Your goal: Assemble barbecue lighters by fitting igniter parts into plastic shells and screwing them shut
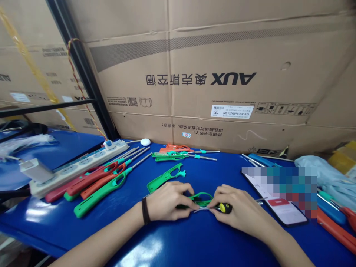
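Printed brown cardboard is standing behind a glossy blue table. At the table's middle, my left hand and right hand are meeting, fingertips pinching. A green half-shell is lying beyond my left hand. Between my hands is sitting a bright green plastic casing, slim, curving into a loop, partly hiding behind my left fingers, which are clamping it. My right fingers are clasping a stubby yellow-and-black tool handle while touching a thin pale strand.

There's the green lighter shell, centre, part-hidden by fingers, and the phone, lower right, part-pixelated!
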Available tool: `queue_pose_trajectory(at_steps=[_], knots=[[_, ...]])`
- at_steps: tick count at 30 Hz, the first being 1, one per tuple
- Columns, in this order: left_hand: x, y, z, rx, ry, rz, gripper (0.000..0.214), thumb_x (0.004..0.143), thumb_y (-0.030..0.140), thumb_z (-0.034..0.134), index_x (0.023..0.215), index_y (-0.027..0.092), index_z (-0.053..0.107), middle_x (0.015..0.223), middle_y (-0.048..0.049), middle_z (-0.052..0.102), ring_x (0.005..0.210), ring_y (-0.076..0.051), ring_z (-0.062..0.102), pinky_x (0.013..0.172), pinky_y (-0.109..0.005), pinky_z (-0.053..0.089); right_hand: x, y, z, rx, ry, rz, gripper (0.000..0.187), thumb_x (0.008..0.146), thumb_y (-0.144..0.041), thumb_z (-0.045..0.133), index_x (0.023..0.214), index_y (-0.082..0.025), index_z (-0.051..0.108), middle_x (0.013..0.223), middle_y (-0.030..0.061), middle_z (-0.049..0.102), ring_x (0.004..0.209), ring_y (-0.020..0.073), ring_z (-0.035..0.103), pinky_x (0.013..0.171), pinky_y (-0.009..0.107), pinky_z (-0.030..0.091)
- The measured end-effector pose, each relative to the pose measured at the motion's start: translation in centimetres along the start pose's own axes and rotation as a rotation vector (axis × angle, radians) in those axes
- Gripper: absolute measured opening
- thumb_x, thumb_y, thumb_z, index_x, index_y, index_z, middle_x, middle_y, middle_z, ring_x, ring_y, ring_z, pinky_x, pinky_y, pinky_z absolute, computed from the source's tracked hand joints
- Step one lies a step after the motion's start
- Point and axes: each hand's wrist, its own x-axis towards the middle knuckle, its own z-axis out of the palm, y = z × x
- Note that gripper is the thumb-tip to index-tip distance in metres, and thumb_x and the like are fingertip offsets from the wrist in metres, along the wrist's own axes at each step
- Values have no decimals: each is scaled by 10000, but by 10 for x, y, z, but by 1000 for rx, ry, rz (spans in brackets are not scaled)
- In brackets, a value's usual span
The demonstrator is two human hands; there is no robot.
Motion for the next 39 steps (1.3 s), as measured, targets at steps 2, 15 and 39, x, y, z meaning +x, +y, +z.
queue_pose_trajectory(at_steps=[2,15,39], knots=[[0,1,0,41,-12,17,194,848,226,565,974,254,710,981,-28,631,753,-139,619,728,-242,470,1,0,0,-3,-1,3,159,795,-152,602,813,-282,690,803,-44,683,807,164,611,746,267,422],[1,-3,1,-291,14,-122,317,761,306,705,1074,258,682,1051,-36,572,870,-151,597,845,-253,467,0,-4,-1,7,-4,52,124,792,-127,581,786,-244,620,834,-28,601,780,148,599,638,235,412],[3,-9,6,-165,49,-55,276,902,203,526,1163,209,614,1241,-44,599,1139,-178,509,983,-315,426,3,2,2,-15,83,-17,115,869,-154,516,871,-238,595,846,-18,627,793,153,601,685,256,451]])
